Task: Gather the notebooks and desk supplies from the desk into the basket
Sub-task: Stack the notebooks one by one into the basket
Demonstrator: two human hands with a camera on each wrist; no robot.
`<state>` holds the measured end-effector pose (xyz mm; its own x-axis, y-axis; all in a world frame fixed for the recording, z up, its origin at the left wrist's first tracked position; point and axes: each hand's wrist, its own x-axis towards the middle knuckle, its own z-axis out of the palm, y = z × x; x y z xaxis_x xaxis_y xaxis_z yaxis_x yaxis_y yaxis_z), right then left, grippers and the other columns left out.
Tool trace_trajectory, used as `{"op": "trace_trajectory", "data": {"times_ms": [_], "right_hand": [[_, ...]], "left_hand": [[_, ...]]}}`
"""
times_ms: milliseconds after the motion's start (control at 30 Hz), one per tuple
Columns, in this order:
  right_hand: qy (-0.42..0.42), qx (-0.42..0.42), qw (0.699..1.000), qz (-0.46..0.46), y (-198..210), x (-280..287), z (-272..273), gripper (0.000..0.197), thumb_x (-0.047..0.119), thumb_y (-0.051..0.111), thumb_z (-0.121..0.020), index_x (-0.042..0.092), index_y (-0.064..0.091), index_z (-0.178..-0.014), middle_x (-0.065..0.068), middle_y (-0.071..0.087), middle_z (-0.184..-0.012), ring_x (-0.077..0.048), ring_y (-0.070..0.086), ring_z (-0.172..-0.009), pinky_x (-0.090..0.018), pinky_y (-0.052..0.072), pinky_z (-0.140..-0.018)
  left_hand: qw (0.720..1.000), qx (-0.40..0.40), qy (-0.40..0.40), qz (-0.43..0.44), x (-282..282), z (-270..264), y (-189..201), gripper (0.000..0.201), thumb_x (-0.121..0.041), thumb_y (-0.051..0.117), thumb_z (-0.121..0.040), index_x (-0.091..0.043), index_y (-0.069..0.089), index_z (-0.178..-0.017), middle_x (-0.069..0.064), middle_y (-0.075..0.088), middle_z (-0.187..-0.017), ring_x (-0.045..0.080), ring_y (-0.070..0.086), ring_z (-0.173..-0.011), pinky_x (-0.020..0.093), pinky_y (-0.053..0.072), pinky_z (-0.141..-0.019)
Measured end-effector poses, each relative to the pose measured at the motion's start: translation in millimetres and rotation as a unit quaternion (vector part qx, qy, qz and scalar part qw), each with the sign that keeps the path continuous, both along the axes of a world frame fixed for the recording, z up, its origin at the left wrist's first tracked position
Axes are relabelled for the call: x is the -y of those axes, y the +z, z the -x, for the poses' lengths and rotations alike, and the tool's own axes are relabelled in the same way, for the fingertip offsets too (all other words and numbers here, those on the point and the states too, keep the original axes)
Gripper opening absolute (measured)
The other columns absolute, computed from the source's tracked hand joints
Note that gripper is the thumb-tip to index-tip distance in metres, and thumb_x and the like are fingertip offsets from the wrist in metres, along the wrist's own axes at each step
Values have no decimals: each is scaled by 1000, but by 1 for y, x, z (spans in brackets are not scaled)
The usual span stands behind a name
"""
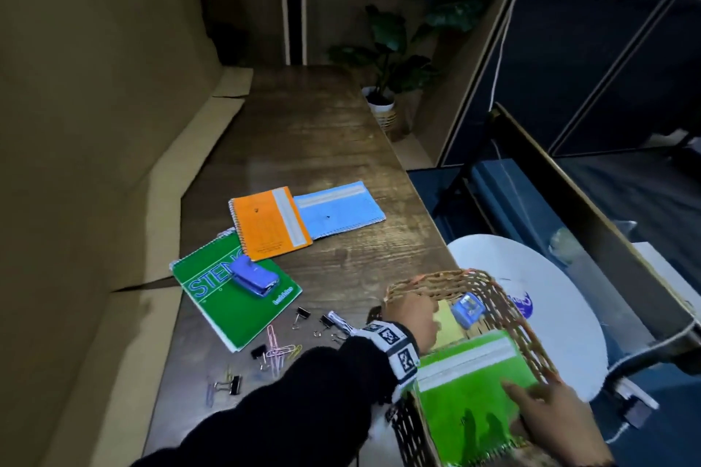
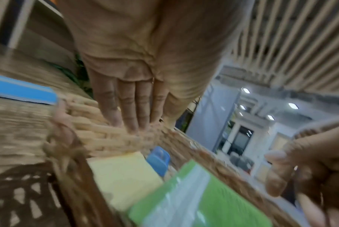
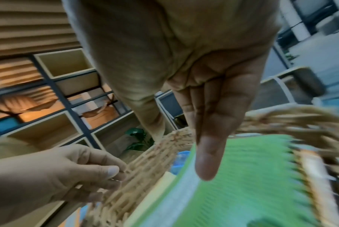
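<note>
Grip [image 1: 557,425], right, straight-fingered on green notebook [image 1: 466,390]

Dim room: open wooden shelves [image 1: 402,15] and a potted plant [image 1: 392,53] far beyond the left hand [image 1: 411,318]; dark blue partitions [image 1: 569,68] beyond the right hand [image 1: 555,417]

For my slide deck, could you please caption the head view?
Left hand holds the basket rim, right hand on a green notebook inside it.
</note>
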<state>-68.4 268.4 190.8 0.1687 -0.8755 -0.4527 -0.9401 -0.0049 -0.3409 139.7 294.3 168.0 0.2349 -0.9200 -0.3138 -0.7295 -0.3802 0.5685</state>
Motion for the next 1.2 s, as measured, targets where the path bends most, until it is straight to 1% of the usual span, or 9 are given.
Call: {"op": "trace_trajectory", "data": {"times_ms": [200,367,500,600,700,800,867,1100,1200], "right_hand": [[111,171,978,38,18,36,-121,25,40,66,-82,16,70,-80,-3,73,-58,-13,71,-60,-35,57,-69],[187,211,956,-86,-14,52,-259,24,33,67,-82,16,64,-66,-3,67,-65,-26,67,-69,-46,56,-79],[172,202,952,-151,-59,63,-352,32,35,67,-82,18,66,-109,-5,67,-111,-20,57,-89,-42,47,-96],[148,195,946,-214,-91,68,-396,60,28,62,-86,10,41,-140,-10,44,-146,-30,49,-125,-45,40,-107],[143,180,951,-205,-110,68,-420,59,23,60,-87,3,39,-139,-17,49,-138,-30,55,-113,-35,44,-90],[145,162,962,-167,-121,68,-432,14,22,59,-87,14,51,-79,-7,52,-82,-25,58,-84,-31,42,-72],[148,147,965,-159,-120,65,-433,40,23,59,-86,20,28,-61,0,35,-66,-19,47,-67,-27,36,-60],[149,157,962,-168,-123,65,-433,34,27,58,-88,24,34,-65,2,38,-69,-17,45,-67,-29,43,-73],[122,202,953,-191,-113,66,-424,49,29,60,-89,6,48,-130,-15,53,-127,-30,55,-114,-34,42,-99]], "left_hand": [[909,-162,351,155,-34,-124,1,18,-21,62,-87,-10,68,-100,4,70,-104,21,64,-101,30,49,-92],[815,-158,551,84,-68,-257,-13,29,-20,58,-89,-1,67,-108,18,66,-119,33,60,-111,35,47,-93],[834,-117,537,-36,-72,-312,-29,40,-21,49,-94,6,57,-122,22,61,-122,36,55,-119,37,45,-93],[853,-130,499,-75,-61,-319,-51,32,-12,43,-96,3,55,-122,12,52,-85,29,54,-91,29,35,-79],[840,-148,515,-80,-50,-322,-66,14,-6,44,-95,0,54,-103,9,48,-72,22,49,-68,26,33,-76],[823,-175,535,-73,-44,-329,-75,24,-8,45,-95,7,57,-109,14,51,-73,29,51,-79,33,37,-67],[826,-186,527,-76,-43,-331,-79,11,-12,43,-95,-2,49,-95,4,42,-65,24,46,-84,31,39,-74],[855,-171,489,-35,-45,-323,-84,38,-21,50,-95,9,56,-118,17,62,-96,26,55,-82,32,46,-77],[857,-212,466,52,-49,-312,-76,38,-20,51,-94,-1,51,-127,18,60,-125,33,59,-111,41,45,-102]]}}
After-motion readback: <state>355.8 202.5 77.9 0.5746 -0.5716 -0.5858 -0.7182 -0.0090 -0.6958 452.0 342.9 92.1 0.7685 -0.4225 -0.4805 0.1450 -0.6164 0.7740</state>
